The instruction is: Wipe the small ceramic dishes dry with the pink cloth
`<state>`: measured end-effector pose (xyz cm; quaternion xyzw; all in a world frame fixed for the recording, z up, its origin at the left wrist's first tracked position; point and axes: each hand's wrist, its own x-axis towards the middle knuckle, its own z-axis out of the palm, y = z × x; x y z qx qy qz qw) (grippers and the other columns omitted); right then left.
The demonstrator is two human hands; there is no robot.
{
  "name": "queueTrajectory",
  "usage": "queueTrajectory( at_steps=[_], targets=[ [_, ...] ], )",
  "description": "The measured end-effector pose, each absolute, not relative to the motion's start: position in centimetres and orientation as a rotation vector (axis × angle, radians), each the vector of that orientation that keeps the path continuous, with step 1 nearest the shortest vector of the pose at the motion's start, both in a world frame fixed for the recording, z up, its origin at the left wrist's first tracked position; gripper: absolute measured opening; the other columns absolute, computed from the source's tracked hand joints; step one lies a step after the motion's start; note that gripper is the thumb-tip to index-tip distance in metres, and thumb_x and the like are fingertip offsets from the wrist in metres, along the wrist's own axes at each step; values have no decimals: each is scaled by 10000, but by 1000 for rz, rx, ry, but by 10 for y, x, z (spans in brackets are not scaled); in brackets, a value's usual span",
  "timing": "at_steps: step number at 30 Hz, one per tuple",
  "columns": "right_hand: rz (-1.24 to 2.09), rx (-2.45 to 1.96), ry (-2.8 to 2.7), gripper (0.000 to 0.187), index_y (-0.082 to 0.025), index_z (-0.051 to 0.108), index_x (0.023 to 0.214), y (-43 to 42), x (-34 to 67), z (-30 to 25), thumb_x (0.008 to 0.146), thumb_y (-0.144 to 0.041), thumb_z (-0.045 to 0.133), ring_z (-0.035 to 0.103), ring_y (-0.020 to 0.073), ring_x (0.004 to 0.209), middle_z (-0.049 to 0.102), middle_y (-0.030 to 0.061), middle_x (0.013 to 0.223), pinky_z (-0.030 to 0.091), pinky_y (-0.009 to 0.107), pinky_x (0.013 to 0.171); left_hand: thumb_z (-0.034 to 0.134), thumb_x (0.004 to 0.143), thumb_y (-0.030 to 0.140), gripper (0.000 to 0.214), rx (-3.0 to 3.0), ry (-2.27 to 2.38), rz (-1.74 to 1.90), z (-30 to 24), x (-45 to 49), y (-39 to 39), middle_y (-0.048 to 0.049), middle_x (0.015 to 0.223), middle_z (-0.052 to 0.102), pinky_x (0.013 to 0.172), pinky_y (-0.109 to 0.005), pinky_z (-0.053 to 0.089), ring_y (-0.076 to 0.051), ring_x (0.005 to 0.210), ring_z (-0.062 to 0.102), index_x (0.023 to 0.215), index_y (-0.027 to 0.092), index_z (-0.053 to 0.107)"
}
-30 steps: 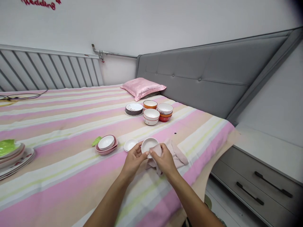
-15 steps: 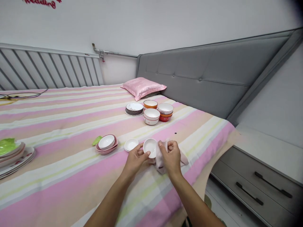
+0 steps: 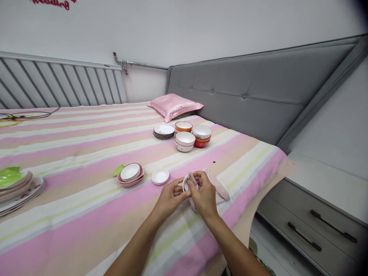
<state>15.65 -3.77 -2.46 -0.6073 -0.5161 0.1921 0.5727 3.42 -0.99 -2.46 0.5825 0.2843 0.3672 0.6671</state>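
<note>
Bright, even indoor light fills the scene, with only faint, soft shadows under the stacked ceramic bowls and the hands. No glare shows. Wide-angle distortion bends the grey padded headboard, the corners darken at right, and focus stays fairly sharp.

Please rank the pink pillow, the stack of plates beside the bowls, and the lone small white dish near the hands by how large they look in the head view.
1. pink pillow, clearly largest though farthest away.
2. stack of plates.
3. small white dish, slightly narrower than the stack despite being nearer the camera.
</note>
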Motion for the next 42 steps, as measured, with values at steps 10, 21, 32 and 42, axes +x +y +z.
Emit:
queueTrajectory(
  at_steps=[10,21,32,42],
  targets=[
    [605,-1252,-1597,143,-193,547,826,-36,163,-19,741,-129,452,566,149,723,615,4,772,420,255,693,683,676,207,562,1333,622,833,-27,22,1,-111,974,671,814,-351,465,-223,894,625,1197,135,483],
    [303,-1595,-1775,265,-205,579,774,-35,171,-27,715,-27,391,557,156,759,611,25,793,384,240,661,677,666,279,556,1309,768,932,-26,19,5,-115,955,670,841,-401,458,-248,903,615,1173,118,513],
    [363,-1663,-1511,208,-221,588,750,-28,186,-30,714,-111,415,583,162,741,639,-1,768,408,254,698,624,679,336,405,1136,1210,1167,-30,-19,28,-102,1042,637,832,-374,470,-234,858,625,1018,115,627],
    [412,-1652,-1488,196,-234,588,744,-29,183,-29,718,-134,421,588,159,738,646,-17,757,411,252,702,603,678,239,268,1113,1383,1250,-61,-19,46,-62,823,602,727,-321,520,-182,748,639,905,98,618]
  ],
)
